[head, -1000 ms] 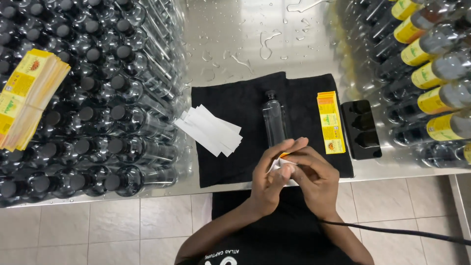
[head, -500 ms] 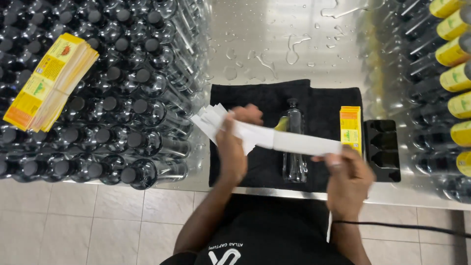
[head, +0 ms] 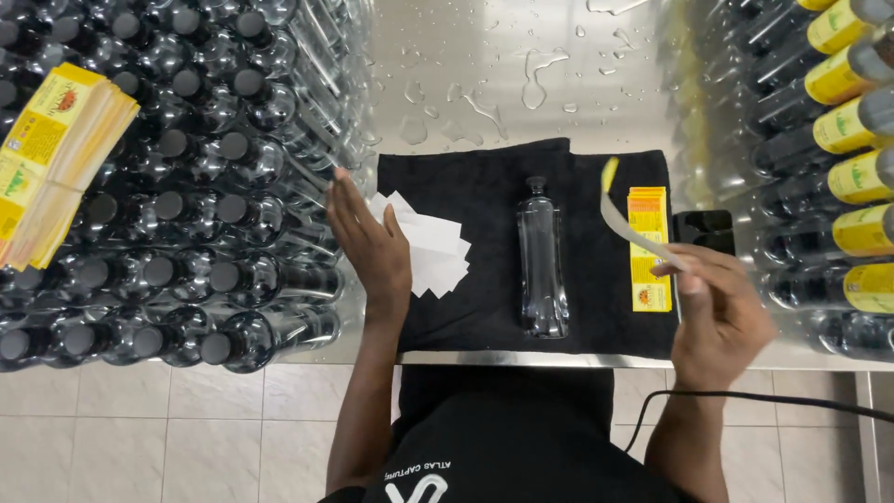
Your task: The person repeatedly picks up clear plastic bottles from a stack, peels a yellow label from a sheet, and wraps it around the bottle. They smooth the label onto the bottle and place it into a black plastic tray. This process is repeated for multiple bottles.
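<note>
A clear plastic bottle [head: 542, 261] with a dark cap lies lengthwise on a black cloth [head: 484, 177], bare of any label. My right hand [head: 715, 312] pinches one end of a yellow label [head: 619, 219], which curls up with its pale back showing. It hangs over a small stack of yellow labels [head: 648, 244] on the cloth. My left hand [head: 370, 240] is flat with fingers apart, resting on the edge of a pile of white backing strips [head: 436, 250] at the cloth's left side.
Stacked clear bottles with black caps [head: 186, 186] fill the left, with a bundle of yellow labels [head: 51, 168] on top. Labelled bottles [head: 838, 130] lie stacked at the right. A black block [head: 704, 230] sits beside the label stack. The wet metal table [head: 503, 65] ends near me.
My hands have pulled apart. The white backing strip went down on the pile under my left hand, and the peeled yellow label stays in my right hand, now raised right of the bottle.
</note>
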